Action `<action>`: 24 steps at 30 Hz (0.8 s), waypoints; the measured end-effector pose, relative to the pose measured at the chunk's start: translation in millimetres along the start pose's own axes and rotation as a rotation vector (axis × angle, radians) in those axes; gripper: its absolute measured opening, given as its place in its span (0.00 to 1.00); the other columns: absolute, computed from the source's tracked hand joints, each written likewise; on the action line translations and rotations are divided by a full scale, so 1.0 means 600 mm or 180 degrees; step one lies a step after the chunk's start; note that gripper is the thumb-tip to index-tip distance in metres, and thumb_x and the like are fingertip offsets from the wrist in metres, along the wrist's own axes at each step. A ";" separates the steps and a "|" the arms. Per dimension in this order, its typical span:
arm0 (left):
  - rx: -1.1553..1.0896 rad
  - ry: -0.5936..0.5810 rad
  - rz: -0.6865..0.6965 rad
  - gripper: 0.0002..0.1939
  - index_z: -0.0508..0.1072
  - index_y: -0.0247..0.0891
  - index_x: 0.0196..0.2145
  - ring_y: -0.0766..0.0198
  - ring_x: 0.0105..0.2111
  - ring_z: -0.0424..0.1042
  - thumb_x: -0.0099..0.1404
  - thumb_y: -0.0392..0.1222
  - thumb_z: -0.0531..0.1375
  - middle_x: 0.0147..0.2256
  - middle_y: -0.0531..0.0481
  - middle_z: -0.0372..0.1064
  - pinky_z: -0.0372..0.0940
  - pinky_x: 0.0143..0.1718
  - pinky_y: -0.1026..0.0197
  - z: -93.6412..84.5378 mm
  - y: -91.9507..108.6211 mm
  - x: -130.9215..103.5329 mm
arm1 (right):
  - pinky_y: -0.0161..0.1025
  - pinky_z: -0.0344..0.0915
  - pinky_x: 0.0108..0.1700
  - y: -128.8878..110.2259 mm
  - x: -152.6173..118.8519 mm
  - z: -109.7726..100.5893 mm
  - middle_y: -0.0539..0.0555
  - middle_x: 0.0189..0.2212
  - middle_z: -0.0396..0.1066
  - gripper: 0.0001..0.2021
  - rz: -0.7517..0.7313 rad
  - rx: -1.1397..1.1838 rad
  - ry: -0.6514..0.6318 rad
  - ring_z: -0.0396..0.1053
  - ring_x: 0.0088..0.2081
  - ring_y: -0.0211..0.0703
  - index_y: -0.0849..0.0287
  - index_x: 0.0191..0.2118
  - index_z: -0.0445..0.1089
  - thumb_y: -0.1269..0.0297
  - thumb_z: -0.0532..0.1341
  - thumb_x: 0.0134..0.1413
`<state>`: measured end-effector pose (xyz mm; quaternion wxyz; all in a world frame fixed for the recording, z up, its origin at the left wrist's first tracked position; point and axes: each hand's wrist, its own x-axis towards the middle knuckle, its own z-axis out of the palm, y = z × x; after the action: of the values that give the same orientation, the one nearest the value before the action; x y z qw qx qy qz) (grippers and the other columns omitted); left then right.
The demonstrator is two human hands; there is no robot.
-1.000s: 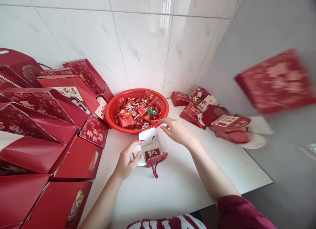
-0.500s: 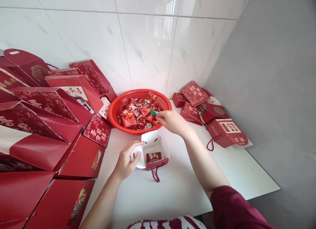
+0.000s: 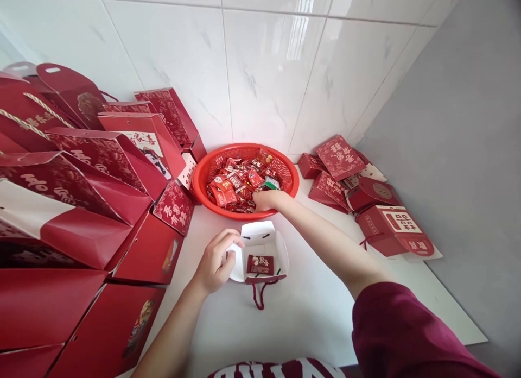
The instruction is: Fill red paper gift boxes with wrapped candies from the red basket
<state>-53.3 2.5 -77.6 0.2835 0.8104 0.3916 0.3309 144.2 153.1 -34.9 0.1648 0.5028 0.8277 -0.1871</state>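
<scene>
A small open gift box [image 3: 281, 253], white inside and red outside with a dark red cord handle, stands on the white table. One dark red printed packet [image 3: 260, 265] lies on its floor. My left hand [image 3: 217, 261] grips the box's left flap between thumb and fingers. Behind the box, a red plastic basket [image 3: 198, 189] is heaped with red-wrapped sweets [image 3: 223, 196]. My right hand [image 3: 265, 200] reaches in over the near rim, its fingers hidden among the sweets. Just beyond it lies a green and white packet [image 3: 272, 183].
Many red gift boxes [image 3: 140, 253] and bags stand packed along the left. At the right, a pile of smaller boxes [image 3: 340, 156] leans near the wall, with a handled box [image 3: 385, 228] in front. White tiles [image 3: 264, 68] rise behind the basket.
My right hand has moved lower into the basket, its fingertips now out of sight. The green packet, earlier at those fingertips, lies behind the hand. My left hand stays on the flap.
</scene>
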 end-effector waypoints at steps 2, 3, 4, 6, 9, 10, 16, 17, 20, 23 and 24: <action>0.0094 0.0013 0.0058 0.11 0.70 0.39 0.38 0.56 0.44 0.68 0.65 0.38 0.49 0.43 0.44 0.66 0.64 0.44 0.56 -0.001 0.004 0.001 | 0.40 0.66 0.35 0.002 0.001 0.005 0.68 0.43 0.76 0.19 0.0010 -0.0058 -0.0038 0.74 0.40 0.55 0.68 0.45 0.75 0.64 0.66 0.47; 0.0138 0.0019 0.0078 0.11 0.70 0.39 0.38 0.55 0.43 0.68 0.65 0.38 0.49 0.42 0.44 0.66 0.64 0.44 0.56 -0.001 0.006 0.001 | 0.40 0.66 0.36 0.004 0.001 0.005 0.68 0.44 0.75 0.18 -0.0001 -0.0086 -0.0091 0.74 0.42 0.56 0.68 0.45 0.75 0.67 0.66 0.46; 0.0181 0.0020 0.0098 0.11 0.70 0.39 0.38 0.55 0.43 0.67 0.64 0.38 0.49 0.42 0.44 0.65 0.64 0.44 0.56 -0.001 0.007 0.001 | 0.40 0.66 0.37 0.006 0.002 0.005 0.68 0.44 0.75 0.18 -0.0022 -0.0100 -0.0126 0.74 0.43 0.57 0.68 0.44 0.75 0.69 0.66 0.45; 0.0264 0.0006 0.0142 0.11 0.69 0.39 0.38 0.54 0.43 0.67 0.64 0.38 0.49 0.41 0.44 0.65 0.64 0.45 0.54 -0.001 0.008 0.000 | 0.40 0.66 0.37 0.012 0.003 0.003 0.68 0.43 0.76 0.16 -0.0059 -0.0087 -0.0190 0.74 0.42 0.57 0.68 0.42 0.76 0.69 0.65 0.44; 0.0301 -0.0039 0.0180 0.10 0.69 0.39 0.37 0.54 0.42 0.67 0.63 0.39 0.49 0.40 0.44 0.66 0.64 0.44 0.54 -0.003 0.008 0.001 | 0.41 0.66 0.36 0.024 0.006 0.001 0.64 0.39 0.77 0.13 -0.0090 0.0046 -0.0291 0.74 0.39 0.54 0.65 0.37 0.77 0.65 0.65 0.45; 0.0288 -0.0084 0.0173 0.10 0.69 0.39 0.37 0.54 0.42 0.68 0.63 0.39 0.49 0.40 0.44 0.66 0.64 0.45 0.54 -0.004 0.008 0.001 | 0.40 0.66 0.36 0.027 0.008 0.002 0.63 0.37 0.77 0.11 -0.0092 0.0115 -0.0327 0.74 0.38 0.53 0.64 0.36 0.77 0.63 0.65 0.45; 0.0258 -0.0549 0.0168 0.19 0.73 0.40 0.46 0.56 0.43 0.70 0.62 0.36 0.48 0.44 0.46 0.70 0.65 0.45 0.56 -0.006 0.006 0.003 | 0.38 0.64 0.39 0.028 0.025 0.013 0.57 0.28 0.76 0.09 0.0090 0.0611 -0.0296 0.73 0.34 0.46 0.65 0.25 0.75 0.63 0.64 0.47; 0.0270 -0.0520 0.0241 0.20 0.73 0.40 0.47 0.56 0.44 0.70 0.61 0.36 0.49 0.44 0.45 0.70 0.65 0.46 0.55 -0.005 0.004 0.002 | 0.37 0.64 0.40 0.026 0.027 0.013 0.57 0.28 0.75 0.09 0.0134 0.0676 -0.0225 0.73 0.35 0.45 0.66 0.25 0.75 0.65 0.63 0.47; 0.0364 -0.0399 0.0481 0.23 0.74 0.39 0.49 0.54 0.47 0.70 0.58 0.34 0.50 0.46 0.45 0.71 0.65 0.49 0.53 0.001 -0.003 -0.002 | 0.39 0.64 0.42 0.025 0.019 0.007 0.58 0.29 0.76 0.06 0.0095 0.0741 -0.0112 0.72 0.37 0.47 0.65 0.25 0.75 0.67 0.66 0.44; 0.0490 -0.0347 0.0614 0.24 0.74 0.40 0.50 0.54 0.47 0.70 0.58 0.33 0.50 0.47 0.45 0.71 0.65 0.49 0.52 0.004 -0.010 -0.006 | 0.40 0.64 0.40 0.034 -0.007 -0.006 0.57 0.32 0.76 0.08 -0.0184 0.0715 -0.0106 0.72 0.37 0.50 0.62 0.28 0.75 0.64 0.69 0.41; 0.0536 -0.0321 0.0629 0.24 0.74 0.40 0.50 0.54 0.46 0.70 0.58 0.33 0.50 0.47 0.45 0.71 0.65 0.49 0.52 0.003 -0.012 -0.006 | 0.39 0.64 0.40 0.039 -0.018 -0.010 0.56 0.34 0.76 0.09 -0.0308 0.0739 -0.0008 0.71 0.38 0.49 0.61 0.32 0.76 0.62 0.69 0.43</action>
<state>-56.8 2.8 -85.1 0.1998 0.8815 0.3215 0.2821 169.6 157.7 -27.8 0.0974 0.4778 0.8235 -0.2901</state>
